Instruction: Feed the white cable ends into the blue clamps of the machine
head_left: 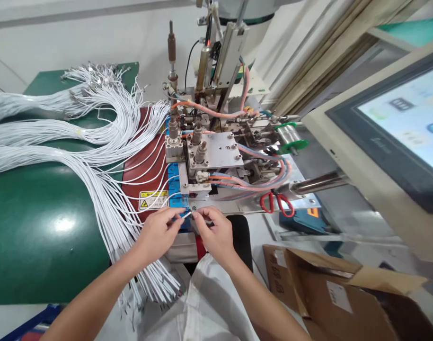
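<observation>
My left hand (163, 231) pinches a white cable (186, 215) near its end, in front of the machine's blue fixture blocks (174, 201). At the cable's tip, the fingers of my right hand (213, 231) are closed on a small dark end piece, too small to make out. Both hands nearly touch, just over the machine's front edge. Several white cables run from the bundle (92, 189) on the left to the blue blocks. The bundle's loose ends hang down beside my left forearm.
A metal machine (216, 151) with hoses stands ahead. Right of it are a solder wire spool (290, 137), red-handled scissors (277, 202), a tilted screen (408, 113) and an open cardboard box (330, 298). A green table (53, 227) carries the cables; a warning label (153, 200) lies beside the blocks.
</observation>
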Motion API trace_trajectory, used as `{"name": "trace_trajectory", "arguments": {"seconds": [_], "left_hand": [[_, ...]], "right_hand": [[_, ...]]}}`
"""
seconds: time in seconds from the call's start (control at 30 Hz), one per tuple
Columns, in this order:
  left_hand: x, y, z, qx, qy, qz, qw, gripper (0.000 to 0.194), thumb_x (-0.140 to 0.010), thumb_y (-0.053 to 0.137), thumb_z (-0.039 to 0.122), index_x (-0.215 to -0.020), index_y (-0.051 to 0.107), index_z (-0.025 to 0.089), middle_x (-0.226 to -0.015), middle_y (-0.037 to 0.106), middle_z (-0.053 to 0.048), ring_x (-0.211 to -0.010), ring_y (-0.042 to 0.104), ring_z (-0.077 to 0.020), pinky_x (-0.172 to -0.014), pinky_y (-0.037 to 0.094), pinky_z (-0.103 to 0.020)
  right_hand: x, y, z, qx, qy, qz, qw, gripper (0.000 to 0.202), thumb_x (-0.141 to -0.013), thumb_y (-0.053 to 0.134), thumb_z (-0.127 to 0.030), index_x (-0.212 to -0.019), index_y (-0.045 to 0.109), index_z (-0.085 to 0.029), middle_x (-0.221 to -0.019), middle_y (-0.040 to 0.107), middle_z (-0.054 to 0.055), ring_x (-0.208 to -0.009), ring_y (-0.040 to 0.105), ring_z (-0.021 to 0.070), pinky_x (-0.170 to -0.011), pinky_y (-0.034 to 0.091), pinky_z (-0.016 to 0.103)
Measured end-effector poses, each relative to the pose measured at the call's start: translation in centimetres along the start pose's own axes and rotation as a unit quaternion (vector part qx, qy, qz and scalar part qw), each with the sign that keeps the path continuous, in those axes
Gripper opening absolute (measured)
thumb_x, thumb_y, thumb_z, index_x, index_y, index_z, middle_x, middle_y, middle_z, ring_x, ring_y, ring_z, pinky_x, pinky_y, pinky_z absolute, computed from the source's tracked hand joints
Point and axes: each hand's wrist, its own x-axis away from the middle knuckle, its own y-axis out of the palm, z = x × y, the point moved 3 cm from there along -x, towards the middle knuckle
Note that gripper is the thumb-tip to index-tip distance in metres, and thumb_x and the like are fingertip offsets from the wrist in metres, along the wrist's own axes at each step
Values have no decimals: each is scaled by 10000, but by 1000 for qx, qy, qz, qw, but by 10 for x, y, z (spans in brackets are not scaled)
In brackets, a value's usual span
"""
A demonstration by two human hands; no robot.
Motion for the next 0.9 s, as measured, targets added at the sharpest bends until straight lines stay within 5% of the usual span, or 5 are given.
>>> {"name": "trace_trajectory", "arguments": {"seconds": [0.17, 0.4, 0.67, 0.9], "left_hand": [[-2, -9, -7, -95, 27, -21, 995, 214, -835, 435, 156, -913, 632, 188, -876, 623, -44, -829, 581, -177, -771, 456, -316], [0, -9, -7, -111, 35, -26, 993, 207, -837, 425, 123, -906, 613, 175, -867, 601, -51, -822, 571, -175, -760, 454, -314], [-4, -9, -5, -143, 24, -16, 989, 184, -830, 425, 115, -867, 597, 168, -836, 592, -50, -790, 569, -181, -745, 458, -333], [-6, -9, -6, -155, 34, -35, 987, 208, -816, 415, 79, -843, 602, 167, -827, 588, -55, -794, 571, -183, -751, 459, -332]], "right_hand": [[-3, 9, 17, 28, 41, -60, 997, 190, -841, 442, -299, -749, 559, -182, -706, 594, 21, -643, 541, 145, -599, 413, 245], [-4, 6, 10, 65, 39, -76, 994, 209, -833, 438, -328, -734, 558, -188, -708, 598, 28, -615, 528, 148, -557, 394, 239], [-14, 8, 18, 1, 110, -148, 983, 214, -799, 457, -319, -635, 525, -199, -553, 538, -21, -513, 481, 135, -477, 354, 223], [-18, 8, 12, 76, 16, -148, 986, 298, -874, 343, -351, -669, 496, -199, -656, 545, 4, -641, 512, 150, -589, 370, 247]]}}
